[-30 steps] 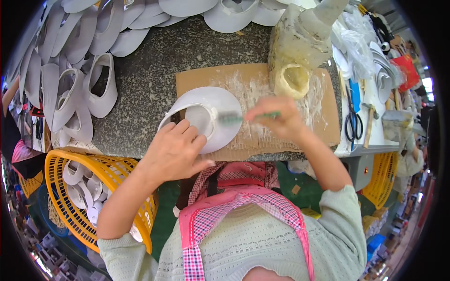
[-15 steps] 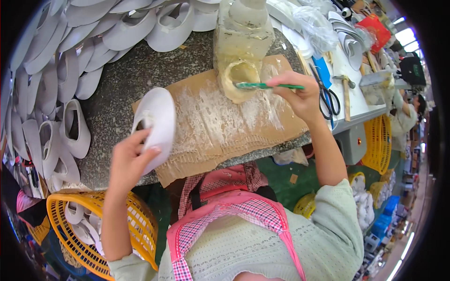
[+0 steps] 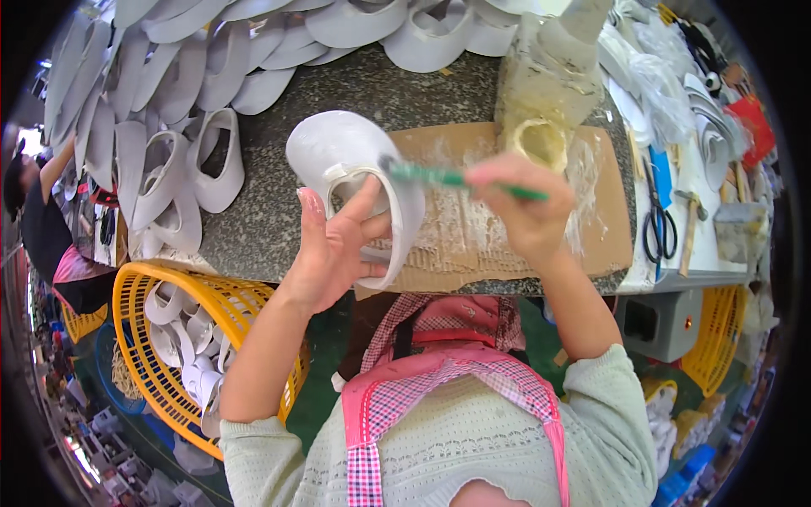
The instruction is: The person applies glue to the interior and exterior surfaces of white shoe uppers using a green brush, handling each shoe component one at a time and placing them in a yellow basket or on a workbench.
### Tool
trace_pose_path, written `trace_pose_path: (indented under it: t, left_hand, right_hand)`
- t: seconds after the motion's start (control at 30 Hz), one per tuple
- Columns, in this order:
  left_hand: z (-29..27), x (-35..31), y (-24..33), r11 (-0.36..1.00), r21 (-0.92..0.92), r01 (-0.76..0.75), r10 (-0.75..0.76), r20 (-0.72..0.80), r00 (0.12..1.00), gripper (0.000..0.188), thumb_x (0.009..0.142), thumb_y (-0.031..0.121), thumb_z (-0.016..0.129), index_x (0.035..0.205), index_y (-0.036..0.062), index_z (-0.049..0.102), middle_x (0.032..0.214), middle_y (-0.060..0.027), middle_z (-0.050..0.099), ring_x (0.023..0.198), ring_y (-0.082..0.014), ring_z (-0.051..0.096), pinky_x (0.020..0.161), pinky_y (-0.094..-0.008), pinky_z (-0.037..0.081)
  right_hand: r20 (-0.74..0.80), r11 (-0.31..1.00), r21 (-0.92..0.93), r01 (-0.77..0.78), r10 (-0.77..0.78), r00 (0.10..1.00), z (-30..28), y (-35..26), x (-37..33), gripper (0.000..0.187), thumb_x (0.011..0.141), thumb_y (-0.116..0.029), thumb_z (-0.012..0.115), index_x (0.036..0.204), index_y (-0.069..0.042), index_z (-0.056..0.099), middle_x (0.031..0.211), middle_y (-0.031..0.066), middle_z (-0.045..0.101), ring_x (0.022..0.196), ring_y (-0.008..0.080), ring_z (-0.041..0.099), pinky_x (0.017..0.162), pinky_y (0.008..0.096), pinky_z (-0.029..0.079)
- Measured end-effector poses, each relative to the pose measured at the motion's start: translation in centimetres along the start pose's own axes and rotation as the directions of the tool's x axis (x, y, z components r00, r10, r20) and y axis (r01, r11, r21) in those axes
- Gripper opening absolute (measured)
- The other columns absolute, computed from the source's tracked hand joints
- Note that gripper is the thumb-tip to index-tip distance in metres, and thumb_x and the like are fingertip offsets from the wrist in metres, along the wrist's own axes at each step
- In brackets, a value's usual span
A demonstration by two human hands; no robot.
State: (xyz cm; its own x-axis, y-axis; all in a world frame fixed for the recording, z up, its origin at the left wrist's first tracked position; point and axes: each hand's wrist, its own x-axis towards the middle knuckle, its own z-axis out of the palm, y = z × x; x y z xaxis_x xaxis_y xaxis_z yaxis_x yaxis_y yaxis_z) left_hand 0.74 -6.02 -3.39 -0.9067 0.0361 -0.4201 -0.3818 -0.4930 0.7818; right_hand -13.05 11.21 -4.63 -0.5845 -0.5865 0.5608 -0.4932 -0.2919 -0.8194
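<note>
A white shoe upper (image 3: pixel 338 139) is held up over the table's front edge by my left hand (image 3: pixel 329 245). My fingers reach into its opening, and the thumb points upward beside it. My right hand (image 3: pixel 532 211) grips a green-handled brush (image 3: pixel 435 175), slightly smeared by motion. The brush tip lies at the right rim of the opening; whether it touches is hard to tell. Beyond my right hand stands a translucent plastic container (image 3: pixel 549 76) with a round mouth rimmed in cream-coloured residue. Beneath both hands lies a cardboard sheet (image 3: pixel 473 232) streaked with whitish residue.
Many white shoe uppers (image 3: pixel 182 80) are stacked along the speckled table's (image 3: pixel 372 89) left and back. Scissors (image 3: pixel 659 232) and a hammer (image 3: pixel 690 228) lie on the right. A yellow basket (image 3: pixel 139 355) of white pieces stands below left. A person (image 3: pixel 55 215) is at far left.
My right hand has brought the brush leftward from the container's mouth to the shoe upper. My left hand has turned the upper so its opening shows, with fingers inside. The view has shifted.
</note>
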Motion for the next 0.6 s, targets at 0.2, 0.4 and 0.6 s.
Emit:
trace_pose_path:
  t: [0.2,0.4,0.6]
  left_hand:
    - [-1.7,-2.1,-0.2,0.990,-0.137,-0.039,0.031,-0.059,0.998,0.104,0.058,0.085,0.010,0.137,0.0176,0.001,0.132,-0.0168,0.032,0.118,-0.0349,0.033,0.091,-0.0551,0.025]
    - [-2.1,-1.4,0.1,0.937,-0.315,-0.150,0.129,-0.085,0.988,0.107,0.057,0.085,0.006,0.136,0.0134,-0.006,0.131,-0.0195,0.032,0.117,-0.0382,0.033,0.093,-0.0583,0.018]
    - [-2.8,-0.2,0.2,0.988,-0.074,-0.133,0.116,-0.196,0.974,0.083,0.076,0.069,0.018,0.128,0.0045,0.021,0.111,-0.0204,0.050,0.096,-0.0262,0.052,0.078,-0.0386,0.042]
  right_hand:
    - [0.083,0.983,0.185,-0.005,-0.011,0.997,1.0,-1.0,-0.1,0.016,0.069,0.002,0.061,0.084,-0.003,0.064,0.079,0.0087,0.064,0.067,0.0155,0.060,0.060,0.0253,0.046]
    - [0.248,0.991,0.086,0.103,-0.121,0.961,2.1,0.5,0.5,0.016,0.068,0.001,0.063,0.084,-0.003,0.064,0.075,0.0086,0.062,0.063,0.0129,0.058,0.055,0.0244,0.045]
    - [0.054,0.989,0.143,0.028,-0.036,0.998,-1.0,-0.4,-3.0,0.014,0.070,0.002,0.062,0.083,0.000,0.062,0.072,0.0097,0.061,0.058,0.0134,0.057,0.052,0.0247,0.046]
